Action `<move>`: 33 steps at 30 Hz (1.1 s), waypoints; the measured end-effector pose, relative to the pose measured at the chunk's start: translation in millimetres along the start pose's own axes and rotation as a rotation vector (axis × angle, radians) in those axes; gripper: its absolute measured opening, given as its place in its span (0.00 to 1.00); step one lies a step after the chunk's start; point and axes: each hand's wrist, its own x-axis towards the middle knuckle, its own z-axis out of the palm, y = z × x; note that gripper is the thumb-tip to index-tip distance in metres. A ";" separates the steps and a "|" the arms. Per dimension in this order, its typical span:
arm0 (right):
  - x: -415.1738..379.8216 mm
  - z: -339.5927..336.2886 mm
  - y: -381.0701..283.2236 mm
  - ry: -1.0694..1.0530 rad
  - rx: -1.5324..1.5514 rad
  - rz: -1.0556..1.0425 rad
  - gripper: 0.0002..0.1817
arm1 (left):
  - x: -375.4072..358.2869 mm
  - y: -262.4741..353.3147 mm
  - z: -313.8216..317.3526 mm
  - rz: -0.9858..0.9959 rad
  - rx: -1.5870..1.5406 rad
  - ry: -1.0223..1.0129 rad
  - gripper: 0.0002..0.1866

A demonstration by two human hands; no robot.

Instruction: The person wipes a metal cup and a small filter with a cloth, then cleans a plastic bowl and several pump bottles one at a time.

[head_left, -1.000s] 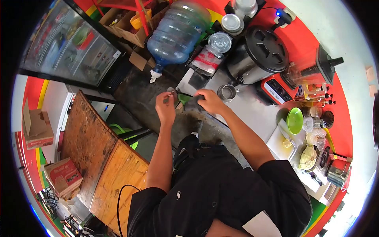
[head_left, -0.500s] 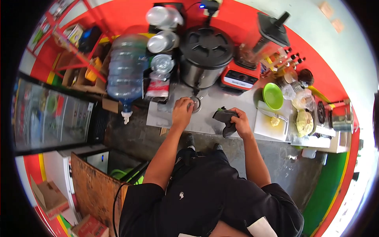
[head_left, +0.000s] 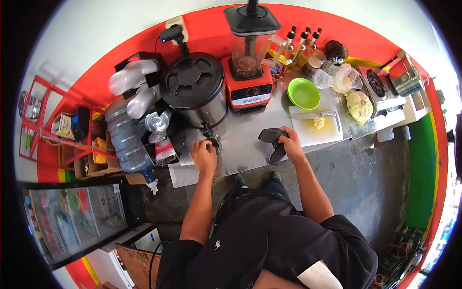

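Note:
My right hand [head_left: 291,144] grips a bunched dark grey cloth [head_left: 274,139] above the front part of the steel counter [head_left: 240,161]. My left hand [head_left: 204,158] is closed at the left edge of a small round metal cup [head_left: 218,146], thumb and fingers pinched at its rim. The cup sits just below the tap [head_left: 206,131] of a steel drink dispenser [head_left: 202,114] with a black lid. My fingers hide part of the cup, and its contents do not show clearly.
A red blender [head_left: 250,91] stands right of the dispenser. Farther right are a green bowl [head_left: 303,94], a white cutting board [head_left: 308,137] with a knife [head_left: 313,114], and a cabbage [head_left: 359,107]. Plastic cups [head_left: 141,102] and a large water bottle [head_left: 127,137] are at left.
The camera view has swung toward the right, so the counter things appear farther left. My left hand stays at the cup, and my right hand still holds the cloth.

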 end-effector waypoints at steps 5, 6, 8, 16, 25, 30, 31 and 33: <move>18.5 -19.1 2.1 0.095 0.212 -0.022 0.15 | -8.0 24.2 3.8 0.104 -0.166 0.041 0.08; 22.8 -22.4 2.0 0.101 0.225 -0.027 0.15 | -7.4 33.4 3.9 0.157 -0.238 0.053 0.09; 29.2 -25.7 3.2 0.114 0.241 -0.033 0.15 | -4.4 56.8 8.1 0.215 -0.325 0.021 0.09; 42.8 -39.2 -28.8 0.110 0.405 -0.058 0.23 | 45.6 202.8 39.7 0.413 -0.638 -0.317 0.17; 87.5 -154.5 -22.7 0.244 0.261 0.111 0.31 | 65.6 262.6 174.1 0.114 -0.719 -0.619 0.24; 109.1 -217.4 -16.7 0.294 0.003 0.130 0.35 | 67.9 284.5 228.2 -0.350 -0.613 -0.696 0.35; 114.5 -226.7 -15.1 0.292 0.006 0.140 0.35 | 70.4 292.0 233.2 -0.430 -0.613 -0.703 0.36; 121.5 -241.8 -16.4 0.293 -0.050 0.160 0.37 | 69.6 297.6 249.0 -0.386 -0.565 -0.674 0.37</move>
